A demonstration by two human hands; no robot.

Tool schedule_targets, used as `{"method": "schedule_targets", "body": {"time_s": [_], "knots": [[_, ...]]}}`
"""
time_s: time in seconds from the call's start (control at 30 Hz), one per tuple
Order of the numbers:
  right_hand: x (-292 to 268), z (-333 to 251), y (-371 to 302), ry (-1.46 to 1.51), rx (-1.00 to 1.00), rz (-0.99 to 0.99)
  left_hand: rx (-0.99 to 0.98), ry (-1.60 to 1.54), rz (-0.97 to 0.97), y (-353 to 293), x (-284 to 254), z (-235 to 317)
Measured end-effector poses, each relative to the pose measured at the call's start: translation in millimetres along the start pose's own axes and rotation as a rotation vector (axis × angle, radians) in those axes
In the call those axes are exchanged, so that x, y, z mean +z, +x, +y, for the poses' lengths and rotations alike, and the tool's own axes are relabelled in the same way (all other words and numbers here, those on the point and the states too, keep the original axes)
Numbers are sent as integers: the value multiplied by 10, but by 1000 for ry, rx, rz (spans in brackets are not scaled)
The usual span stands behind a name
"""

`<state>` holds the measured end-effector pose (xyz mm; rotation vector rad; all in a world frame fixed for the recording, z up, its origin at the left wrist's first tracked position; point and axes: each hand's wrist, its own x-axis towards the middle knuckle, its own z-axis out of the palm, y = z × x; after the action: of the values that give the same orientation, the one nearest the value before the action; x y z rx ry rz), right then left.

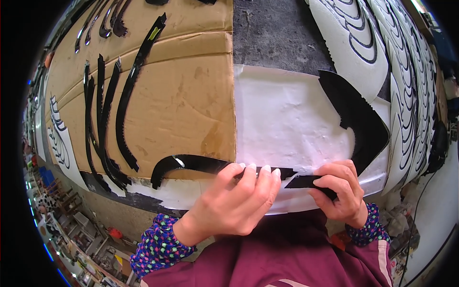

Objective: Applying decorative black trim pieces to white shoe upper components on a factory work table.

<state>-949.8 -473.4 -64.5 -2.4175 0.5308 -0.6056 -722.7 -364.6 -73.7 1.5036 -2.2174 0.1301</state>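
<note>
My left hand [234, 198] pinches a long curved glossy black strip [191, 164] that arcs leftward over the cardboard sheet [177, 95]. My right hand [339, 191] grips a short black piece [303, 182] just right of the strip's end; the two pieces meet between my fingers. Both hands work at the near edge of a white sheet [282, 119]. A larger black shape with a serrated edge [358, 115] lies on the white sheet above my right hand.
Several curved black strips [103, 119] lie in a row on the cardboard at the left, more at the top left [103, 21]. White sheets printed with black curved outlines [377, 43] fan out at the right. A dark mat [277, 33] shows at the top.
</note>
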Motion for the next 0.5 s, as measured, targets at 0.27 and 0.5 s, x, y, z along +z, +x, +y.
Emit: {"method": "schedule_targets", "body": {"time_s": [0.27,0.5], "knots": [[22,-6,-4,-33,-10,22,6,10,5,9,12,2],[48,0,-19,-34,-12,33,9,7,-9,3,7,0]]}}
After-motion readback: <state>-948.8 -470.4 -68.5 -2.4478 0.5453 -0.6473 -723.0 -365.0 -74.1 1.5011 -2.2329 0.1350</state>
